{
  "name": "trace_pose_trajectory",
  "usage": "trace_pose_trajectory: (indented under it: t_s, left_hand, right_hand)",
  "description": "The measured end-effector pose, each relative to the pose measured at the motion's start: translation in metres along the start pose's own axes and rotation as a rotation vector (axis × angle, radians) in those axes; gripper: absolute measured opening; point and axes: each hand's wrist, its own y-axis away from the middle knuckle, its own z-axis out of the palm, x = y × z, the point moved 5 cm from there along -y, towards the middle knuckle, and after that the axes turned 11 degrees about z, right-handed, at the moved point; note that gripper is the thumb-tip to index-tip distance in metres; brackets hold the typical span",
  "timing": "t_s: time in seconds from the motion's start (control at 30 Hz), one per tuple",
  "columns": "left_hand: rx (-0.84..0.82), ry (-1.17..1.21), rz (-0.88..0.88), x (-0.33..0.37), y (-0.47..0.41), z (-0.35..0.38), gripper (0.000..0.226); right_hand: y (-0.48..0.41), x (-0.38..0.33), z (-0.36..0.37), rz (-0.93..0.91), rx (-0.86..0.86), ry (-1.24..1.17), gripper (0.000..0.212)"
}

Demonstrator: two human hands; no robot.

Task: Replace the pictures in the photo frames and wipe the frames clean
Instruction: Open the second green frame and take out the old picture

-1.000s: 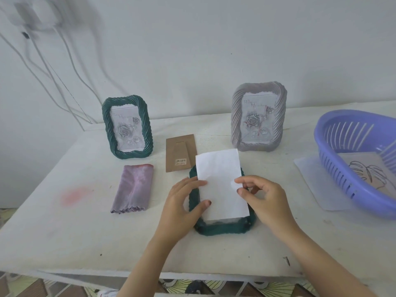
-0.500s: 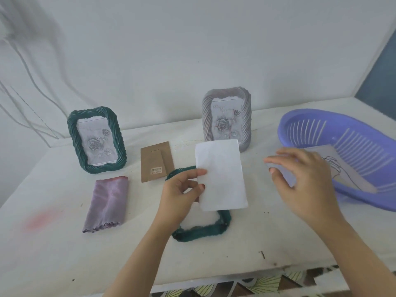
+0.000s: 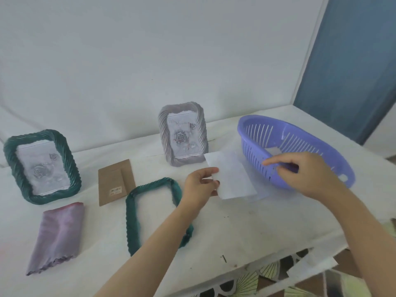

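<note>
A broad bench (image 3: 257, 228) is covered with a white, slightly creased cloth marked by small dark specks. At its right end an oval basket (image 3: 255, 153) of lilac plastic is set, its walls cut with narrow vertical slots. A pale paper (image 3: 274, 151) is seen inside it.

At the far left a dark green frame (image 3: 42, 168) with a twisted, rope-like border is stood upright, a grey rose print shown behind its glazing. A second dark green frame, the empty frame (image 3: 132, 219), is laid flat near the middle of the bench, with bare cloth seen through its opening. A grey frame (image 3: 183, 135) of the same ribbed pattern is stood upright at the back, just left of the basket, and a similar rose print is held in it.

A folded mauve cloth (image 3: 56, 236) with a satin sheen and a scalloped hem is laid at the front left. A brown cardboard backing (image 3: 116, 182) is laid flat between the two green frames.

A plain white sheet (image 3: 231, 176) is pinched at its left edge between the thumb and fingers of the left hand (image 3: 198, 187), just beside the basket; what may be a clear film lies under it.

The right hand (image 3: 304, 174) is held over the basket's near wall, its forefinger stretched out and the other fingers curled; whether anything is gripped cannot be told.
</note>
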Motion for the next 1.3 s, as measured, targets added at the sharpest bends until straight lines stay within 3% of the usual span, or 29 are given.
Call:
trace_pose_trajectory:
  t_s: [0.5, 0.8, 0.93, 1.07, 1.17, 1.23, 1.3]
  left_hand:
    - [-0.096, -0.05, -0.125, -0.027, -0.021, 0.064, 0.042]
    - [-0.154, -0.239, -0.087, -0.018, -0.011, 0.067, 0.053]
    - [-0.101, -0.599, 0.182, -0.006, -0.009, 0.059, 0.048]
    - [-0.015, -0.55, 0.529, 0.02, -0.006, 0.054, 0.048]
    - [-0.122, -0.643, 0.731, 0.04, -0.006, 0.06, 0.05]
    - [-0.209, -0.74, 0.775, 0.042, -0.008, 0.066, 0.049]
    - [-0.282, -0.772, 0.729, 0.039, -0.011, 0.069, 0.047]
  right_hand:
    - [0.0, 0.006, 0.003, -0.07, -0.043, -0.121, 0.035]
    - [0.012, 0.012, 0.021, -0.096, -0.056, -0.092, 0.034]
    - [0.011, 0.01, 0.019, -0.093, -0.08, -0.13, 0.028]
    - [-0.008, 0.01, -0.001, 0.035, -0.052, -0.27, 0.027]
    - [-0.039, 0.023, -0.012, 0.161, -0.014, -0.056, 0.02]
    - [-0.06, 0.039, -0.01, 0.265, -0.049, 0.152, 0.018]
    - [-0.071, 0.052, -0.001, 0.36, -0.145, 0.353, 0.035]
